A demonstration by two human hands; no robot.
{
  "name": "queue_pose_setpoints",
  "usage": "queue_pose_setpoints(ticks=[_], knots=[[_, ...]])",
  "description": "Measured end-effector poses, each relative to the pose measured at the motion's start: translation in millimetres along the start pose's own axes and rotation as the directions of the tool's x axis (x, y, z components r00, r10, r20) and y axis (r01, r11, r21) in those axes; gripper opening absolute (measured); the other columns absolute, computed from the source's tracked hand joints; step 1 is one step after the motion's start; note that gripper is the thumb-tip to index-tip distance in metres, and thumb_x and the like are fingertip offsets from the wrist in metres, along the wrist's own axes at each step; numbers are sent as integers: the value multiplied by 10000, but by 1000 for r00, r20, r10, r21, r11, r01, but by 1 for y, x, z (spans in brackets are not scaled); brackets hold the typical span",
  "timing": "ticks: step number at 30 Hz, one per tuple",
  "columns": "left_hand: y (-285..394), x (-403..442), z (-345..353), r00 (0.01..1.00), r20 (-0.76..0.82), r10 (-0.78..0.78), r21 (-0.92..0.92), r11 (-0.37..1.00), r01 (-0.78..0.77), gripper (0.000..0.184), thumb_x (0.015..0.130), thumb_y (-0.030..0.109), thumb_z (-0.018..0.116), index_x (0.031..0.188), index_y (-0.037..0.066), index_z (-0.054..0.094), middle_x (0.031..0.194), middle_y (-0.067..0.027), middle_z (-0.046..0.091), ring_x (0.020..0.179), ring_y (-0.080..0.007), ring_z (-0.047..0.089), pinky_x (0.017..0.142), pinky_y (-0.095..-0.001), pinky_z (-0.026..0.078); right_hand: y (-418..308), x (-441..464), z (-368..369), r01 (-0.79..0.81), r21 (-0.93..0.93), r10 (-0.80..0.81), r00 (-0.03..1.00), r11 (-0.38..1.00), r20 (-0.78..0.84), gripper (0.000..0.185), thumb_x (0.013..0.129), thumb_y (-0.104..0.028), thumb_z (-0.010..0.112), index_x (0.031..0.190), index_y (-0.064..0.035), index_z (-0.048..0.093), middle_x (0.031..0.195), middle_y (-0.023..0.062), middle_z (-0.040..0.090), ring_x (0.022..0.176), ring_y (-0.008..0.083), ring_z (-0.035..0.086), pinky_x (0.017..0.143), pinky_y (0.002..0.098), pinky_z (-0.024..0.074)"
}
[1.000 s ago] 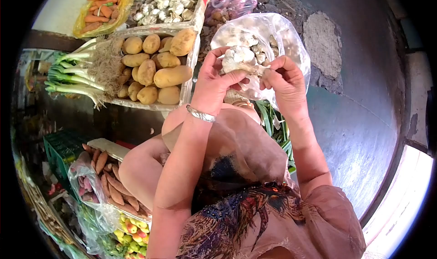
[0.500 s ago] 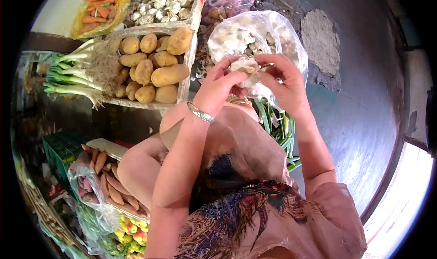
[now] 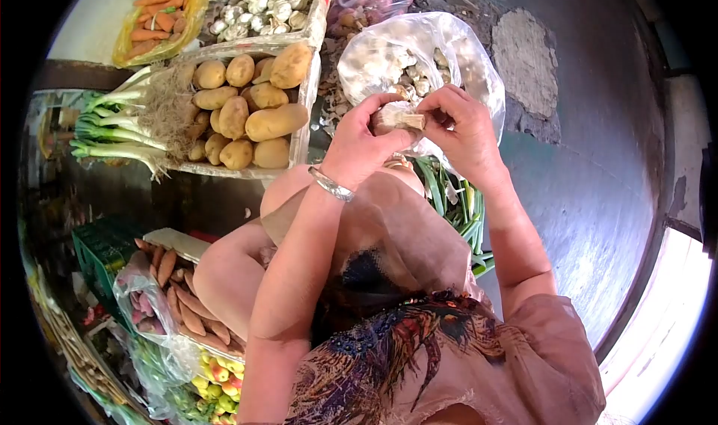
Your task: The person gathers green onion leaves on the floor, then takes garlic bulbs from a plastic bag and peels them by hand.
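A whitish garlic bulb (image 3: pixel 393 117) is held by my left hand (image 3: pixel 364 137), its thumb below and fingers above, with a silver bracelet on that wrist. The stem end of the bulb points right, toward my right hand (image 3: pixel 461 130), whose thumb and fingertips pinch at it. Just beyond both hands lies a clear plastic bag (image 3: pixel 473 66) with more garlic bulbs inside. Part of the bag is hidden behind my fingers.
Potatoes (image 3: pixel 275 122) fill a box at the left, beside leeks (image 3: pixel 123 126). Behind are a garlic crate (image 3: pixel 318 29) and carrots in a yellow bag (image 3: pixel 196 17). Green stalks (image 3: pixel 467 216) lie below my right hand. Sweet potatoes (image 3: pixel 191 305) and fruit (image 3: pixel 221 384) are at lower left.
The garlic bulb has been turned in my left hand and now sits slightly lower. My right hand's fingers have closed in more at its stem end.
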State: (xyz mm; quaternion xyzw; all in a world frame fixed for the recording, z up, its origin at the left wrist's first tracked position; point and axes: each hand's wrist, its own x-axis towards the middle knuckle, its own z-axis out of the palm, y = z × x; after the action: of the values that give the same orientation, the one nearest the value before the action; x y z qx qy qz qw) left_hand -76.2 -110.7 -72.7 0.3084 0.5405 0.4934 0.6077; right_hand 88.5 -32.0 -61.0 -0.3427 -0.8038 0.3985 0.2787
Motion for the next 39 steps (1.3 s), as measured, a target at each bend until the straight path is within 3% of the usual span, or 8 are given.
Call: queue_pose_setpoints(ticks=[8,12,16,18,20,23,32,39], knots=[[7,-3,-1,998,63,25,-244,970,-9,509,810,-30,650,1297,37,519,969,-40,626,726,-108,602,599,-234,478,23,-2,6,-253,574,375,921,779,-103,104,862,-10,564,948,42,590,707,33,604,581,84,555,551,222,446],[5,-3,-4,988,121,99,-362,931,-49,534,833,-50,627,1340,32,482,1076,-67,626,805,-133,619,623,-262,495,32,-9,14,-335,543,429,902,770,-52,113,849,-12,577,950,35,596,695,43,603,601,104,571,566,254,464],[6,-3,-9,974,170,152,-459,886,-59,554,840,-51,617,1363,52,468,1090,-60,619,821,-129,606,624,-252,479,37,-19,32,-219,34,209,961,975,181,181,825,-67,621,989,8,618,786,84,642,744,122,601,681,296,494],[4,-4,-9,969,184,166,-371,925,-88,553,863,-30,604,1384,84,458,1071,-33,608,782,-99,566,620,-224,450,37,-25,31,-236,-17,230,925,972,304,191,832,-76,614,1006,4,625,809,76,647,750,117,596,688,290,494],[4,-4,-4,971,163,172,-267,956,-125,549,874,-17,599,1391,95,453,1053,-21,600,757,-82,540,617,-215,436,54,-27,29,-495,442,429,869,748,247,287,858,-67,570,1139,-14,603,879,55,638,774,125,596,700,292,495],[2,-5,3,969,150,196,-79,979,-186,522,909,11,567,1406,122,451,978,16,579,705,-44,485,597,-192,413,26,-19,6,-390,734,315,916,556,249,480,897,-39,503,1374,-49,447,1056,63,590,864,132,596,740,265,495],[0,-8,-1,982,57,181,62,981,-185,334,1004,83,431,1313,81,558,718,15,564,596,-57,549,515,-173,435,25,-29,15,-390,827,273,915,405,297,475,916,-56,585,1373,-54,457,1227,57,536,969,141,591,776,282,545],[-5,-1,-5,979,-42,202,53,978,-200,290,1014,125,408,1191,11,608,770,-18,624,605,-71,580,485,-195,460,21,-29,14,-289,855,170,956,430,238,510,887,-29,623,1369,-50,458,1279,58,527,1103,138,538,819,273,531]])
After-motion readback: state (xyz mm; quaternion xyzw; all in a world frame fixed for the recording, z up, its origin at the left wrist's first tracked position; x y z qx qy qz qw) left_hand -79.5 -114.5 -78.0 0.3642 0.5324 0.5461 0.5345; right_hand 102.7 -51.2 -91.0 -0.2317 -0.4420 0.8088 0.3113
